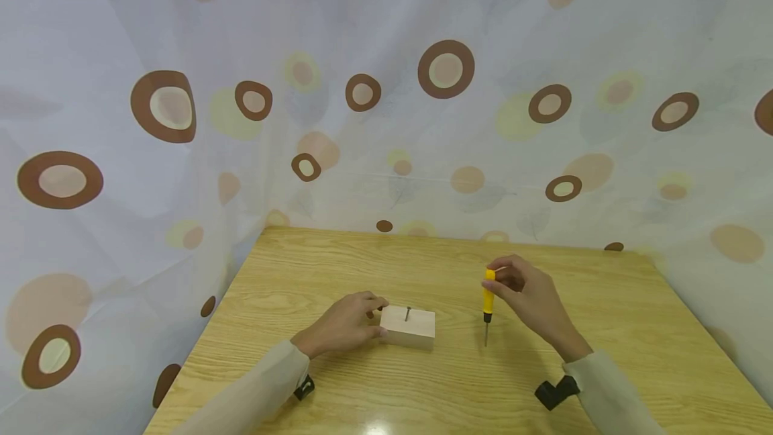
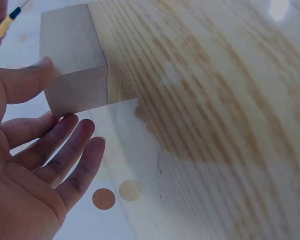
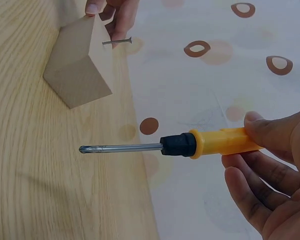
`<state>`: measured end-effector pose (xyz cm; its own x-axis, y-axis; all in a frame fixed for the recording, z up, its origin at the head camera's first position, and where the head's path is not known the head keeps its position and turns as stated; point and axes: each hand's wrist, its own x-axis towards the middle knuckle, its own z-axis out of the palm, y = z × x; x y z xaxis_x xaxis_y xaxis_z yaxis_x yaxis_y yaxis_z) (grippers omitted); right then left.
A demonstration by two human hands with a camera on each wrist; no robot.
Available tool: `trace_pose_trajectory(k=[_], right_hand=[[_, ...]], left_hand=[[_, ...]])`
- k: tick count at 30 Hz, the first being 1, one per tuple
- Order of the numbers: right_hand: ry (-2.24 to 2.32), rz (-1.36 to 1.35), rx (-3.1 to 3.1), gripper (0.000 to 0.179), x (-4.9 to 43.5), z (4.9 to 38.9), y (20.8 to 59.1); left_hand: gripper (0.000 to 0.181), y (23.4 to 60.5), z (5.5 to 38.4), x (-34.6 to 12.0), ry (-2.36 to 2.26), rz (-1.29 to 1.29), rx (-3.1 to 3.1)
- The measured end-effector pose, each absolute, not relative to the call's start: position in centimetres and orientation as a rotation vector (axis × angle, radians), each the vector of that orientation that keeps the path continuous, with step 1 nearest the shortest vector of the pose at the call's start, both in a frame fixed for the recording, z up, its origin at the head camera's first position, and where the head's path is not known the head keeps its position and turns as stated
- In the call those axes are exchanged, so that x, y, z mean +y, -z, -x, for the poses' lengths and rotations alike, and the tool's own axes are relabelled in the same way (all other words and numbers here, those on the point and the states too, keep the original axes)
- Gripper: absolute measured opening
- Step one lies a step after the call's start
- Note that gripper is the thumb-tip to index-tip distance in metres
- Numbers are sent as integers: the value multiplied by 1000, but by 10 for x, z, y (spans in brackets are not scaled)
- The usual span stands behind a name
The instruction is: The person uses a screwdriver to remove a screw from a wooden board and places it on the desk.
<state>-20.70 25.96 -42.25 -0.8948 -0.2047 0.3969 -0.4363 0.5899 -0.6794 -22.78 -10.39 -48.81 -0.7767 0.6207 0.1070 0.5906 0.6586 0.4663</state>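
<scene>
On the table lies a pale wooden block (image 1: 407, 339), with a screw (image 1: 408, 313) standing up from its top face, slightly tilted. My left hand (image 1: 341, 325) holds the block's left end between thumb and fingers; in the left wrist view the thumb lies on one face and the other fingers spread below. To the right of the block, my right hand (image 1: 534, 297) pinches a screwdriver (image 1: 489, 295) by the end of its yellow handle. The metal shaft points down toward the table, and a cross-shaped tip shows in the right wrist view.
The light wood-grain table (image 1: 314, 260) reaches back to a white sheet (image 1: 386, 126) with brown and beige circles, which also hangs along both sides. Black straps with small mounts (image 1: 557, 392) sit at both wrists, below the light sleeves.
</scene>
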Motion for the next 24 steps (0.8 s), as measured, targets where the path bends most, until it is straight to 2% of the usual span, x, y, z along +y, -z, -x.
trace_pose_trajectory(k=[24], right_hand=[[-1240,-339,-2706,33,293,194,455]], left_hand=[[54,488,227,-105,-772,-1033,2784]])
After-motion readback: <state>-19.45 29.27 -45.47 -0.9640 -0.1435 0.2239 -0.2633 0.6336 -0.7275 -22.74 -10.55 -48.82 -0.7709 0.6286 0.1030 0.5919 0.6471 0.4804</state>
